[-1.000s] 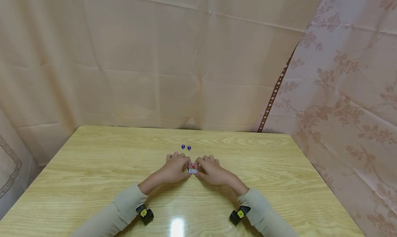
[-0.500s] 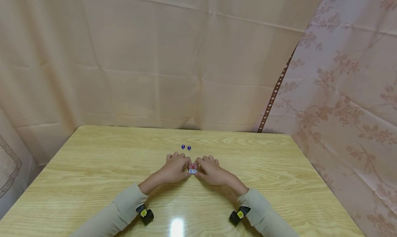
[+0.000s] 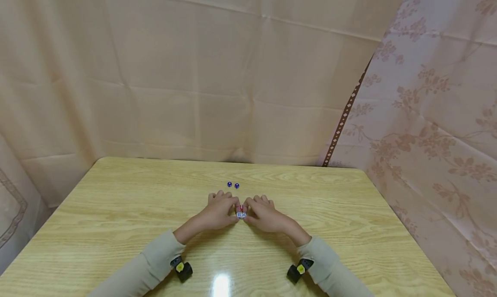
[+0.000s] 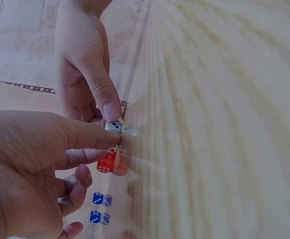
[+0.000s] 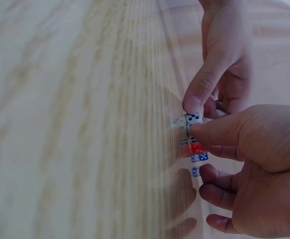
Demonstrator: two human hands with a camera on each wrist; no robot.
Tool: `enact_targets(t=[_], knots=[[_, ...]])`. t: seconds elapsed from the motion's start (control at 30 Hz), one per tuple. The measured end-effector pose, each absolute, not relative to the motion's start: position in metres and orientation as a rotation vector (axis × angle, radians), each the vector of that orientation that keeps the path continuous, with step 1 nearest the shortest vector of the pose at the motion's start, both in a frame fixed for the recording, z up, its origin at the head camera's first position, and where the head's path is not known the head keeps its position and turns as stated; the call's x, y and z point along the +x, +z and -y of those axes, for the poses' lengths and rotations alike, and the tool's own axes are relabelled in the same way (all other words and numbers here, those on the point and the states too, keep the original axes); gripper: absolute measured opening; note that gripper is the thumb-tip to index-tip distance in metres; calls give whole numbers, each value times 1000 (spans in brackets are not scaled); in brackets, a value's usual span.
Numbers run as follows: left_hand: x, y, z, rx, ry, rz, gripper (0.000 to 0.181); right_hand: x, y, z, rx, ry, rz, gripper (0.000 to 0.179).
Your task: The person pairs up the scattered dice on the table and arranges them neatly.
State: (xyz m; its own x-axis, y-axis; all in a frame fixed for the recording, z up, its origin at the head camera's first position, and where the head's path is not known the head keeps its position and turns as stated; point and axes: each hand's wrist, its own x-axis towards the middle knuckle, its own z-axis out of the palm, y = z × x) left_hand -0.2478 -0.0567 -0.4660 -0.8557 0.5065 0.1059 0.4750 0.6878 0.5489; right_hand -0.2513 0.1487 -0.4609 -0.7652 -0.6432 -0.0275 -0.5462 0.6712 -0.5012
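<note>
Two white dice with dark pips stand side by side at the middle of the table, the left white die [image 3: 238,215] against the right white die [image 3: 243,215]. Directly behind them shows some red [image 3: 241,207], which the left wrist view reveals as a red die [image 4: 105,163]. My left hand [image 3: 219,211] pinches from the left, thumb at the left white die and index finger reaching back along the red. Mirroring it, my right hand [image 3: 265,213] pinches from the right, thumb at the right white die. Fingers hide much of the red part.
Farther back on the wood-grain table [image 3: 147,193] lie two blue dice, a left one [image 3: 229,184] and a right one [image 3: 237,185]. A beige curtain [image 3: 217,94] hangs behind the table's far edge, and a floral one [image 3: 435,128] on the right. Both wrists carry black cameras.
The two white dice have shifted very slightly toward the person and closer together, and less red shows behind them. Both hands stay almost in place.
</note>
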Motion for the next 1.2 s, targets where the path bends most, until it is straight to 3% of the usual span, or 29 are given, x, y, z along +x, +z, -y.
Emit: enact_targets(t=[0.53, 0.87, 1.2], knots=[[-248, -468, 59, 825, 885, -2833, 15, -259, -448, -149, -881, -765, -2699, 15], [-250, -471, 58, 839, 880, -2821, 15, -298, -430, -141, -885, -793, -2785, 20], [-250, -470, 59, 848, 879, -2829, 15, -340, -440, -130, -876, -688, -2792, 16]])
